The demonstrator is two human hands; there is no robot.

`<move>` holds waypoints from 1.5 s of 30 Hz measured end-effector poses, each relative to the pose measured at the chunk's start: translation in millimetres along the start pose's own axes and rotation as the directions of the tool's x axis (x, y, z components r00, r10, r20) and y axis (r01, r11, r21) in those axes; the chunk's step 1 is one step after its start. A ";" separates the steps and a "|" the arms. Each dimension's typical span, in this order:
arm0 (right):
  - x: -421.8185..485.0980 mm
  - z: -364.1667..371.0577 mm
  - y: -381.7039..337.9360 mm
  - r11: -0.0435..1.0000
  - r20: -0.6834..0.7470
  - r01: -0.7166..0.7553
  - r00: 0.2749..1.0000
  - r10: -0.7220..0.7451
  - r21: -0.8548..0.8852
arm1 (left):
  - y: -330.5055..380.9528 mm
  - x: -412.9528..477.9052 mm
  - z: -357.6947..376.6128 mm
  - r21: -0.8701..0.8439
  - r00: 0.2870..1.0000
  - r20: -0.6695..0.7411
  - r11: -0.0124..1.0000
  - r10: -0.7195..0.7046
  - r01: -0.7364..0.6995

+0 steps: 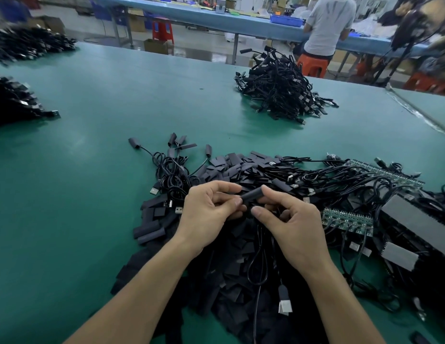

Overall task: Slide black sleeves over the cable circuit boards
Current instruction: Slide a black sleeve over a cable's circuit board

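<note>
Left hand (pixel 206 209) and right hand (pixel 293 224) both pinch one black sleeve (pixel 251 194) right above the loose sleeve heap (pixel 241 167). Can't see the board, probably partway in. Finished cables (pixel 278 90) are piled beyond the heap and bare circuit boards (pixel 348 218) wait right of it, so plenty left.

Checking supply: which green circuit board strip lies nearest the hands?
The near strip, just right of the right hand; the other strip lies farther back and farther right.
</note>
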State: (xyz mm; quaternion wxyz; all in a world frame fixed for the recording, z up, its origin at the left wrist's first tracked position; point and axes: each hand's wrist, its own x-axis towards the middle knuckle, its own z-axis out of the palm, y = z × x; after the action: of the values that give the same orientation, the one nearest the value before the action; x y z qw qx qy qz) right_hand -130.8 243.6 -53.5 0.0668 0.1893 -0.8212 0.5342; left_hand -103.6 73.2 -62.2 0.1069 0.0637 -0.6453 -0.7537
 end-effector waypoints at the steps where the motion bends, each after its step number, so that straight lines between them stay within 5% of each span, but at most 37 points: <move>1: 0.0 0.3 -0.3 0.999 -0.009 0.001 1.000 -0.001 0.034 | 0.4 -0.9 0.3 0.002 1.000 0.005 1.000 0.007 -0.007; 4: 1.1 0.2 -2.1 0.992 -0.103 -0.005 0.994 0.018 0.124 | 1.3 -5.1 2.6 0.105 0.991 0.018 0.985 0.134 -0.135; 6: 2.1 -2.6 -3.0 0.981 -0.160 0.008 0.987 0.024 0.194 | 2.7 -8.9 2.8 0.319 0.939 0.054 0.885 0.341 -0.340; 8: 3.4 -7.6 -5.4 0.951 -0.201 0.025 0.979 0.040 0.307 | 6.7 -9.4 -0.1 0.607 0.814 0.169 0.592 0.556 -0.530; 10: 4.6 -11.6 -9.8 0.905 -0.230 0.042 0.971 0.062 0.423 | 13.5 -7.3 -4.5 0.799 0.722 0.281 0.263 0.632 -0.541; 12: 4.7 -14.6 -13.5 0.852 -0.236 0.045 0.967 0.094 0.522 | 19.8 -3.9 -8.7 0.849 0.730 0.328 0.153 0.600 -0.506; 15: 4.0 -16.1 -15.4 0.877 -0.239 0.037 0.967 0.090 0.479 | 28.9 0.4 -12.8 0.835 0.803 0.295 0.268 0.518 -0.480; 17: 3.2 -16.0 -14.0 0.947 -0.265 0.035 0.963 0.054 0.319 | 36.4 6.4 -16.3 0.787 0.859 0.138 0.472 0.492 -0.397; 20: 2.9 -17.0 -8.9 1.000 -0.255 -0.010 0.967 0.009 -0.003 | 48.3 22.8 -23.2 0.753 0.850 -0.176 0.625 0.496 -0.208; 24: 1.4 -16.5 -7.4 0.891 -0.206 -0.042 0.977 -0.059 -0.453 | 55.5 55.8 -39.4 0.706 0.842 -0.406 0.707 0.355 0.042; 28: -0.3 -19.5 -8.2 0.745 -0.300 -0.163 0.952 -0.052 -0.647 | 50.3 82.6 -56.5 0.545 0.852 -0.508 0.813 0.128 0.203; 30: -0.8 -22.0 -5.7 0.659 -0.293 -0.277 0.952 0.088 -0.700 | 47.5 87.2 -58.9 0.613 0.875 -0.483 0.728 0.037 0.308; 34: -1.1 -22.6 -6.2 0.588 -0.264 -0.397 0.916 0.303 -0.704 | 48.9 82.3 -55.6 0.875 0.919 -0.393 0.318 0.021 0.366; 39: -0.8 -25.7 -6.3 0.542 -0.244 -0.349 0.935 0.258 -0.764 | 59.2 66.2 -45.8 0.948 0.977 -0.197 0.270 0.087 0.167; 43: 0.3 -34.0 -5.7 0.581 -0.273 -0.341 0.940 0.205 -0.739 | 57.9 65.0 -46.8 0.992 0.979 -0.083 0.080 -0.183 0.099; 45: 0.1 -36.6 -5.6 0.539 -0.305 -0.378 0.926 0.224 -0.753 | 47.5 63.8 -51.4 0.998 0.980 -0.061 0.009 -0.192 0.064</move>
State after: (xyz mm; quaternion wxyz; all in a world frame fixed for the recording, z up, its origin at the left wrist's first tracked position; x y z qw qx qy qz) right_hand -132.2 274.6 -33.3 0.1219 -0.0522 -0.9831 0.1262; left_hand -149.7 1.5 -20.8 -0.0661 0.1434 -0.9828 -0.0961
